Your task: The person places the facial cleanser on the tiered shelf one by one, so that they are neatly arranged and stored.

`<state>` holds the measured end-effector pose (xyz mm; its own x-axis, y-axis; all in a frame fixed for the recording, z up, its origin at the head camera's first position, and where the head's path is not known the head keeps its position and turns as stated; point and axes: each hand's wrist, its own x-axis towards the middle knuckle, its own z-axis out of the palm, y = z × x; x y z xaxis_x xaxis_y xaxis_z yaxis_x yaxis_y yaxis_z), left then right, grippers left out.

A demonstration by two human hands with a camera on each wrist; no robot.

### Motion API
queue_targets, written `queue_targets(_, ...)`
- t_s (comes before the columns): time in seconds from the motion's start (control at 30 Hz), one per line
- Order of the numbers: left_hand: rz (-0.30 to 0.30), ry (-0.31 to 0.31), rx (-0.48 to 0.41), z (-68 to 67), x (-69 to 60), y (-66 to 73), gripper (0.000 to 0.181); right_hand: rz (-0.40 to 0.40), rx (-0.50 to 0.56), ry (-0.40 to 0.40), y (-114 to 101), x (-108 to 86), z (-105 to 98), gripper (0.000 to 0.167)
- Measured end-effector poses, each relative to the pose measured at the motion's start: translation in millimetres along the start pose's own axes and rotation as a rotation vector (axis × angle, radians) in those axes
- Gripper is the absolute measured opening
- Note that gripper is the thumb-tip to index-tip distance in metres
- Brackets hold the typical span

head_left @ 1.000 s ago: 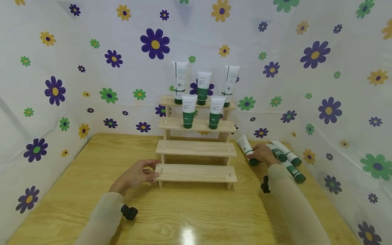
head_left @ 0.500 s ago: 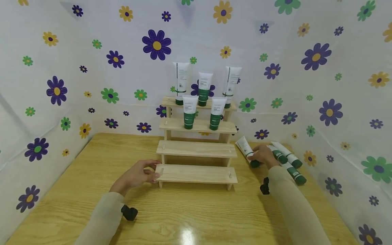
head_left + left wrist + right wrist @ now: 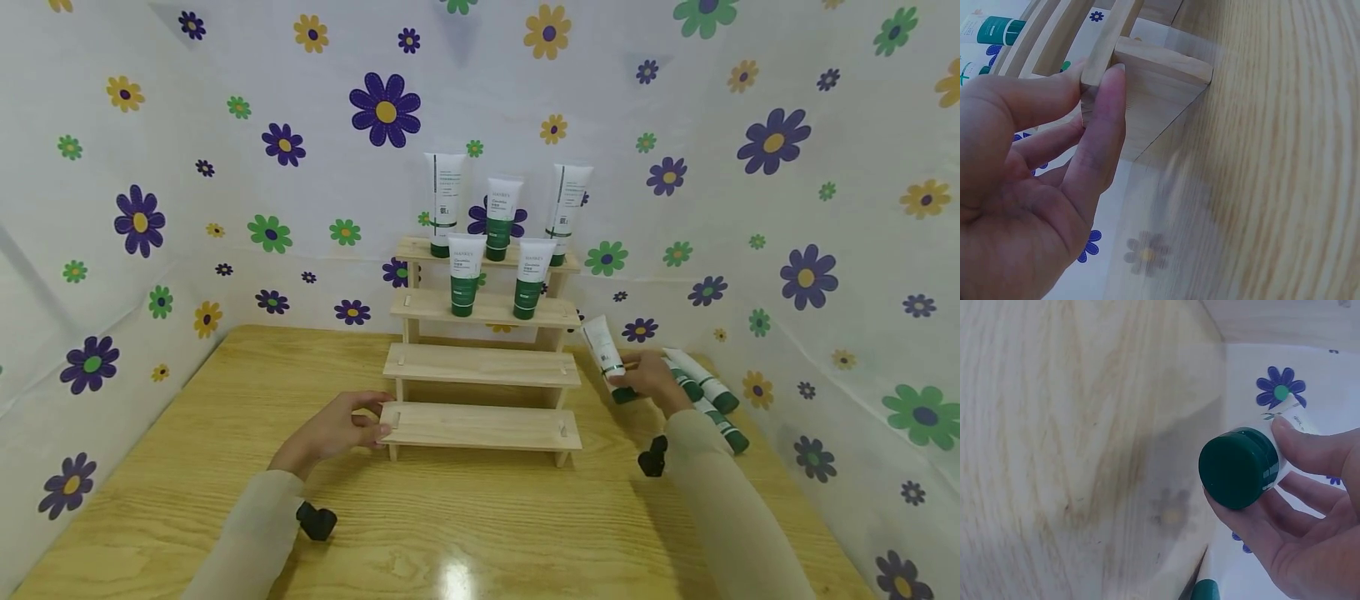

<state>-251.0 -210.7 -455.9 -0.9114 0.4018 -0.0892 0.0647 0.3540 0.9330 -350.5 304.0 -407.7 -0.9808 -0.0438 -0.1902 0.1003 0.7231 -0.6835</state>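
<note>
A four-step wooden rack [image 3: 480, 425] stands on the table. My left hand [image 3: 333, 429] pinches the left end of its lowest shelf; the left wrist view shows thumb and fingers [image 3: 1097, 131] on the board's end [image 3: 1107, 50]. Right of the rack, my right hand [image 3: 652, 379] grips a white tube [image 3: 602, 346] near its green cap, the tube tilted with its flat end up and to the left. In the right wrist view the green cap [image 3: 1238, 467] faces the camera, between thumb and fingers of the hand [image 3: 1310, 506].
Three tubes stand on the top shelf [image 3: 480, 252], two on the second shelf [image 3: 487, 307]. The two lower shelves hold nothing. Several more tubes [image 3: 708, 383] lie on the table at the right, beside my right forearm. A flower-patterned cloth [image 3: 300, 208] surrounds the back and sides.
The tube in my right hand has tilted more upright and its flat end has risen a little. My left hand has stayed at the shelf's end.
</note>
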Motion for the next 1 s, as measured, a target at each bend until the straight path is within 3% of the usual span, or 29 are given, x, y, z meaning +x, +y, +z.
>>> queue_targets(0.47, 0.016, -0.01, 0.006, -0.6, -0.1, 0.3, 0.059, -0.061, 0.137, 0.014, -21.7, -12.8, -10.1, 0.068)
queue_targets(1.0, 0.013, -0.008, 0.015, 1.5, -1.0, 2.2, 0.058, -0.127, 0.202, 0.078, -43.7, -29.9, -24.8, 0.072)
